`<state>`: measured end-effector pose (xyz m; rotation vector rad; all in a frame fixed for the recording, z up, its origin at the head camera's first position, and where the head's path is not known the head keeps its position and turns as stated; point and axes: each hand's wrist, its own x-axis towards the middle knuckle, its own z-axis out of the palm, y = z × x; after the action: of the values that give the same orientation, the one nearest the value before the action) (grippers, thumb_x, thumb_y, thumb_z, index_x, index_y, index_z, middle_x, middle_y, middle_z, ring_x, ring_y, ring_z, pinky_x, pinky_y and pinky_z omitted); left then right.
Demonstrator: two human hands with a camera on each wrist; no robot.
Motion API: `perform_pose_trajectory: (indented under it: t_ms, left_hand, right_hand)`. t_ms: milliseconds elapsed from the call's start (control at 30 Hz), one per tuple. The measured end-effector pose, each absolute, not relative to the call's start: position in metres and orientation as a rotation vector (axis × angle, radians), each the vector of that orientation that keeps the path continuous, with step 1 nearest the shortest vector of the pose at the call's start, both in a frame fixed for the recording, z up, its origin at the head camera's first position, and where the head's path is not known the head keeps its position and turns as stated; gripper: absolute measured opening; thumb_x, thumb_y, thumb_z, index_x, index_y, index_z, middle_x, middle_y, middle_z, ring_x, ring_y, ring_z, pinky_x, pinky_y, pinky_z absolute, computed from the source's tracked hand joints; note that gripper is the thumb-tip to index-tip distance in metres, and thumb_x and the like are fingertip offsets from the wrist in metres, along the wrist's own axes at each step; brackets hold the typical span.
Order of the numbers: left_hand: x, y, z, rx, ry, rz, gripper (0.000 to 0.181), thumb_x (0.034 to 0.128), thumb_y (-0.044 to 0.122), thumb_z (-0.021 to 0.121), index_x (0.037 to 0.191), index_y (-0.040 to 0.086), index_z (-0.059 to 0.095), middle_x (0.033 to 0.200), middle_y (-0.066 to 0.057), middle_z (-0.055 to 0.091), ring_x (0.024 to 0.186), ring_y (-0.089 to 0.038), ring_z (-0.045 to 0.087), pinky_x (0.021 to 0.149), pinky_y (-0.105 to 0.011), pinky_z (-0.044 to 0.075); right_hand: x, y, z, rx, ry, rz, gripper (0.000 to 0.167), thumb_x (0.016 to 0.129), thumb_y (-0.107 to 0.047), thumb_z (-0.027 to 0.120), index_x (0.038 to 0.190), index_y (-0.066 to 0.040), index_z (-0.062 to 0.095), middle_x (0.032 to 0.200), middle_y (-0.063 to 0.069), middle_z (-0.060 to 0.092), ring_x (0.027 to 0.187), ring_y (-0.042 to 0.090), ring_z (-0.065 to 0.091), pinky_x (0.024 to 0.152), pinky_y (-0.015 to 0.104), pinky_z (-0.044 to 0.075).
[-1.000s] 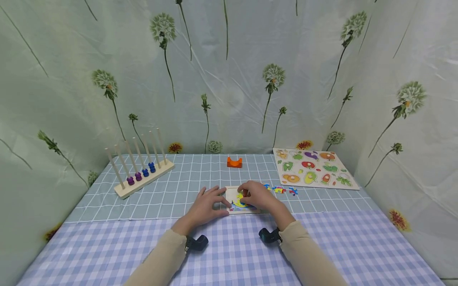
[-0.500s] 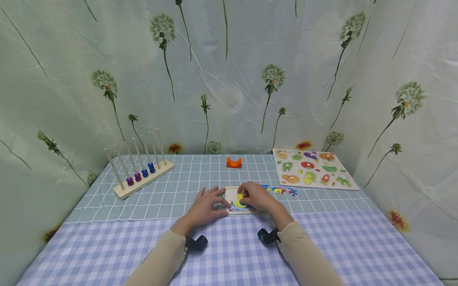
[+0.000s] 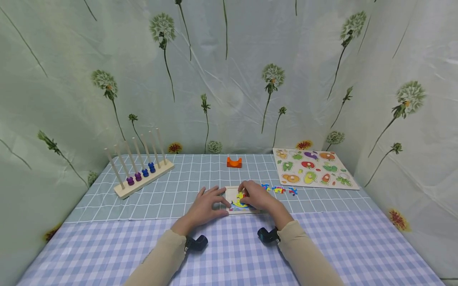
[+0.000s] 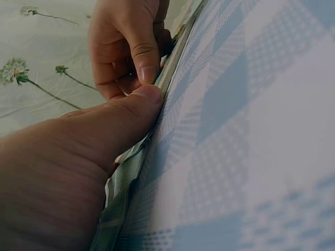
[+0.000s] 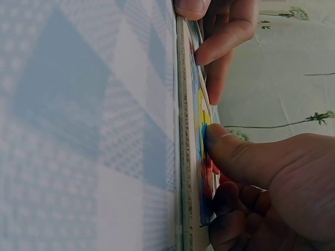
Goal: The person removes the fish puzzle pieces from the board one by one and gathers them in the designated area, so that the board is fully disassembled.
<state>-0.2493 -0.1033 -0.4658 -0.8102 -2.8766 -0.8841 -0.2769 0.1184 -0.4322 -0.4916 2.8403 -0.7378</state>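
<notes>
Far left, beyond the left hand: wooden peg stand (image 3: pixel 144 181), 7 upright pegs, purple beads (image 3: pixel 138 176) on 2, blue beads (image 3: pixel 152 168) on the next 2. Left hand (image 3: pixel 209 204): fingers spread, slightly bent, gripping nothing; thumb and fingertips touch the left edge of the wooden jigsaw tray (image 3: pixel 231 192). 1 black wrist camera (image 3: pixel 197 243) and 1 beige sleeve (image 3: pixel 161 258) on the near side of this hand. Straight ahead of the gap between the 2 hands, well apart from both: orange arch-shaped block (image 3: pixel 234 163). Jigsaw tray lies flat between the hands, partly under the right; yellow and blue jigsaw picture (image 3: pixel 239 205) fills its near side, pale wood shows farther off. Right hand (image 3: pixel 260 196): fingers curled over the tray, pinching a red jigsaw piece (image 3: pixel 245 194) between thumb and fingers; mostly hidden, can't tell if it's fully seated. Just beyond and right of the right hand: 3 loose jigsaw pieces (image 3: pixel 278 190) in a row. Farther out past those: vegetable puzzle board (image 3: pixel 315 169). Blue-white checked cloth (image 3: pixel 229 254) under both forearms, grey-green grid cloth (image 3: pixel 195 171) under and beyond the hands, dandelion-print backdrop (image 3: pixel 236 95) behind.
</notes>
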Motion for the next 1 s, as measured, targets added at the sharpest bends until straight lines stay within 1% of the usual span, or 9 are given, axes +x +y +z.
perform_pose_trajectory:
  t_ms: [233, 433, 533, 733, 900, 1000]
  left_hand:
    - [-0.249, -0.104, -0.466, -0.816, -2.877, -0.888, 0.015, 0.0837, 0.037, 0.079, 0.098, 0.034, 0.076, 0.153, -0.002, 0.05, 0.15, -0.035, 0.033, 0.121, -0.069, 0.008]
    - [-0.249, -0.104, -0.465, -0.824, -2.867, -0.896, 0.014, 0.0838, 0.036, 0.079, 0.097, 0.034, 0.076, 0.153, -0.003, 0.051, 0.15, -0.036, 0.033, 0.12, -0.07, 0.008]
    - [-0.249, -0.104, -0.466, -0.831, -2.857, -0.897, 0.014, 0.0838, 0.037, 0.079, 0.097, 0.034, 0.076, 0.153, -0.003, 0.051, 0.15, -0.036, 0.034, 0.12, -0.071, 0.009]
    - [-0.249, -0.104, -0.467, -0.835, -2.855, -0.895, 0.014, 0.0837, 0.037, 0.079, 0.097, 0.035, 0.076, 0.152, -0.003, 0.051, 0.15, -0.036, 0.033, 0.119, -0.071, 0.009]
    - [-0.25, -0.103, -0.467, -0.823, -2.858, -0.894, 0.015, 0.0832, 0.037, 0.08, 0.097, 0.035, 0.076, 0.152, -0.002, 0.051, 0.15, -0.035, 0.033, 0.12, -0.07, 0.009]
    - [-0.249, -0.103, -0.467, -0.823, -2.857, -0.9, 0.015, 0.083, 0.037, 0.08, 0.097, 0.034, 0.076, 0.153, -0.002, 0.05, 0.15, -0.034, 0.033, 0.121, -0.07, 0.008]
  right_hand:
    - [-0.275, 0.12, -0.429, -0.536, 2.812, -0.792, 0.029, 0.09, -0.013, 0.074, 0.114, -0.012, 0.057, 0.089, 0.003, 0.054, 0.08, 0.016, 0.05, 0.072, 0.028, 0.044]
    - [-0.275, 0.123, -0.424, -0.527, 2.75, -0.878, 0.032, 0.09, -0.012, 0.073, 0.113, -0.014, 0.051, 0.089, 0.002, 0.059, 0.077, 0.016, 0.053, 0.072, 0.028, 0.047]
    - [-0.274, 0.127, -0.423, -0.548, 2.739, -0.9, 0.029, 0.092, -0.012, 0.072, 0.111, -0.015, 0.051, 0.089, 0.002, 0.061, 0.077, 0.016, 0.054, 0.073, 0.029, 0.048]
    - [-0.276, 0.139, -0.417, -0.571, 2.717, -0.999, 0.016, 0.095, -0.01, 0.065, 0.107, -0.013, 0.055, 0.087, 0.002, 0.061, 0.078, 0.015, 0.055, 0.075, 0.028, 0.049]
    - [-0.278, 0.155, -0.406, -0.558, 2.711, -1.092, 0.014, 0.096, -0.008, 0.064, 0.107, -0.01, 0.057, 0.09, 0.004, 0.06, 0.08, 0.016, 0.055, 0.073, 0.026, 0.049]
    - [-0.278, 0.167, -0.399, -0.545, 2.705, -1.12, 0.013, 0.096, -0.007, 0.064, 0.107, -0.008, 0.057, 0.09, 0.005, 0.062, 0.079, 0.018, 0.058, 0.071, 0.025, 0.051]
